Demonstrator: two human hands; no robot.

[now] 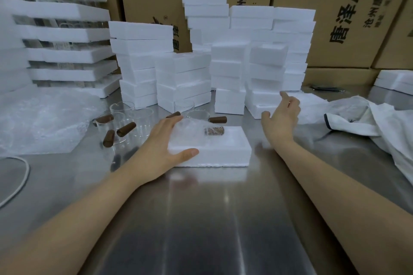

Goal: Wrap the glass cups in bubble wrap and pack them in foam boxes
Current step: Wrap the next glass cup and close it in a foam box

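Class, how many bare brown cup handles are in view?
5 handles: three left of the left hand, one behind its fingers, one behind the foam box. A sixth lies bubble-wrapped inside; more may be hidden.

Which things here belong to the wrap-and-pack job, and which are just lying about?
Job: foam box under the left hand; wrapped cup lying in it; bare glass cups; bubble wrap pile; foam box stacks, which the right hand reaches toward.
Lying about: white cable; white sack; cardboard cartons.
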